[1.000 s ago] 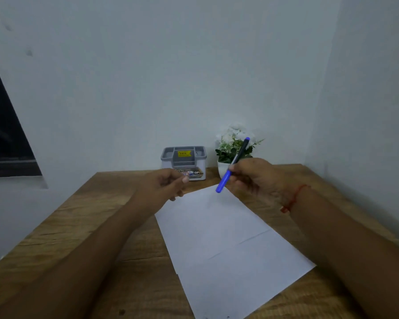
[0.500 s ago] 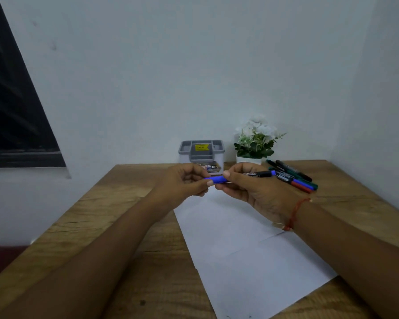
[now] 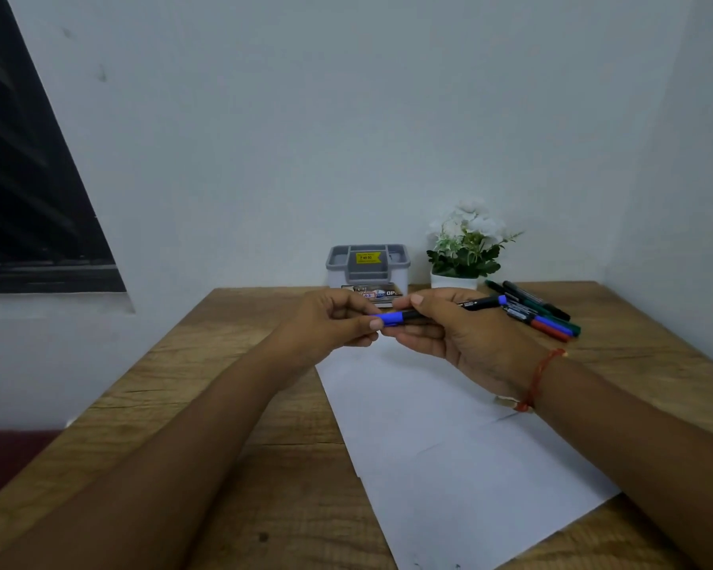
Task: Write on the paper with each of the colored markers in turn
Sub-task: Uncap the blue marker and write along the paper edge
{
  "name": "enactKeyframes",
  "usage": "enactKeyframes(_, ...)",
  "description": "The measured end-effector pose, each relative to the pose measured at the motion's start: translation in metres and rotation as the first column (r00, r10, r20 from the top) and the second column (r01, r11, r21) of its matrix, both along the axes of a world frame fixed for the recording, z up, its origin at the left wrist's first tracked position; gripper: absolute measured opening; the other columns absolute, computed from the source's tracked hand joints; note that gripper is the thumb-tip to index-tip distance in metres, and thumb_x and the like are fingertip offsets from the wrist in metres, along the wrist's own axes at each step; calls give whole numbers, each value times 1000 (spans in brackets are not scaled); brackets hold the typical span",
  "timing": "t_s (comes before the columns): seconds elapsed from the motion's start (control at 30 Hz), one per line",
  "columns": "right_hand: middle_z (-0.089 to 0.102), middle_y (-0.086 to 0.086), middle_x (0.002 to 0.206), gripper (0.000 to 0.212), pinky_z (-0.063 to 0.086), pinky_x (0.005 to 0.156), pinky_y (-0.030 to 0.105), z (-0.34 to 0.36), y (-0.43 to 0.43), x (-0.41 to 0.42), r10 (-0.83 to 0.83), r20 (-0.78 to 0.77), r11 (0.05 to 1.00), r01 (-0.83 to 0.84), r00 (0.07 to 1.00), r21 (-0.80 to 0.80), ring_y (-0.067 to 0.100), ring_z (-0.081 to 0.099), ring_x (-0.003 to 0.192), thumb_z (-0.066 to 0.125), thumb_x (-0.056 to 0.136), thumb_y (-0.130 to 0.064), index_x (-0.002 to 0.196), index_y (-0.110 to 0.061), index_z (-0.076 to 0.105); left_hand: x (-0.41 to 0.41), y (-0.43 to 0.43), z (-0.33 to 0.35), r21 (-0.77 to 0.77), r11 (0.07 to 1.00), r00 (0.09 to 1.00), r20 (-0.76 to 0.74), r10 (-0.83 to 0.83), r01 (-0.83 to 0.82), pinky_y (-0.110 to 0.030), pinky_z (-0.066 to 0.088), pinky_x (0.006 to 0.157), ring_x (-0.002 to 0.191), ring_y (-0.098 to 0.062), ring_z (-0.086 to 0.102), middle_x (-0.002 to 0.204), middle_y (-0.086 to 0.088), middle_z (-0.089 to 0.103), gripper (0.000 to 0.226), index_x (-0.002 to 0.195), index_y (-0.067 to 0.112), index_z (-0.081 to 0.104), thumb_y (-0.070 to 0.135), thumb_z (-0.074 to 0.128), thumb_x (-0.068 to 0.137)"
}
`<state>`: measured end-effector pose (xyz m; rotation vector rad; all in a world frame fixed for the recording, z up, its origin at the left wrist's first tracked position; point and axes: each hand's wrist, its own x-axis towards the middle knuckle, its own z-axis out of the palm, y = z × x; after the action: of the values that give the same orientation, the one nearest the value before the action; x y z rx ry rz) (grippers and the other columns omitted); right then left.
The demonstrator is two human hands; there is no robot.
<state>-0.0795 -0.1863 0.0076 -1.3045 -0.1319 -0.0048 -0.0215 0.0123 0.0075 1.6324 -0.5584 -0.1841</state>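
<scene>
- Both hands were up over the far end of the paper, meeting on the blue marker. It lay roughly level in the air, clear of the sheet.
- Our left hand had thumb and fingertips pinched round the blue cap. Our right hand had its fingers curled round the black barrel, thumb on top.
- It looked to us like the uncapping step, since the sheet was pretty much blank where we could see it. Could've been recapping though, we honestly couldn't rule that out.
- The trick here was to pull straight along the barrel with no bending, and with a firm right grip so the pen didn't jump when the cap let go.
- We also wanted the nib pointed away from the sheet and our fingers, or we'd have risked stray ink.
- The cap needed a spot on the table where it wouldn't roll off.
- The other markers lay bunched on the table off to the right, near the right hand but not touching it.
</scene>
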Motion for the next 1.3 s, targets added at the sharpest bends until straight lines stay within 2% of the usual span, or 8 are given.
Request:
enactKeyframes(0.23,79,20,89,82,64,60,31,0,-8,2,-94,-5,957,89,996,-274,28,79,79,25,77,-78,109,-21,74,26,30,-3,233,917,936,219,274,-323,-26,55,72,75,-11,66,85,-5,73,17,88,10,71,12,82,76)
enactKeyframes(0.37,79,13,87,56,63,68,38,-16,-6,5,-96,207,855,187,974,-484,21,78,79,47,93,-63,100,-15,76,38,49,-8,466,722,844,430,320,-511,-23,45,63,74,-8,58,79,9,64,15,79,20,65,12,77,76)
enactKeyframes(0.5,76,-10,106,25,50,86,17,-38,-10,9,198,520,431,402,831,-808,0,64,101,66,95,-43,110,-26,77,46,61,-15,588,630,854,441,276,-508,-22,45,63,79,-11,59,86,5,65,17,81,17,66,13,79,71)
enactKeyframes(0.6,72,-13,122,32,34,86,-3,-38,-9,8,253,450,322,364,857,-874,-12,51,108,72,92,-41,121,-27,73,50,67,-16,638,635,895,381,230,-435,-21,46,65,77,-8,59,86,5,66,23,86,15,68,21,85,71)
enactKeyframes(0.73,65,-16,135,40,28,87,-5,-40,-14,13,307,339,228,277,889,-933,1,57,120,70,92,-46,130,-32,66,53,70,-15,654,638,908,364,206,-406,-21,49,69,81,-9,61,86,6,67,28,88,18,69,29,87,69)
enactKeyframes(1.17,65,-20,129,34,33,82,-1,-33,-22,16,336,279,178,230,900,-957,-11,51,98,66,95,-45,128,-37,65,48,69,-13,615,752,964,245,102,-236,-21,41,71,86,-2,57,91,19,66,20,94,30,75,30,82,76)
enactKeyframes(1.23,69,-14,124,30,42,89,5,-30,-18,17,288,345,267,271,893,-925,-9,57,102,63,98,-38,127,-32,68,50,69,-16,639,742,971,232,65,-202,-25,43,78,95,-7,56,99,18,66,14,90,36,76,35,80,77)
enactKeyframes(1.3,76,-7,109,36,55,90,22,-19,-3,15,117,357,552,238,927,-799,3,69,101,58,96,-46,122,-26,72,53,70,-18,652,737,971,238,22,-177,-32,46,88,100,-11,57,101,16,66,10,85,39,77,36,80,76)
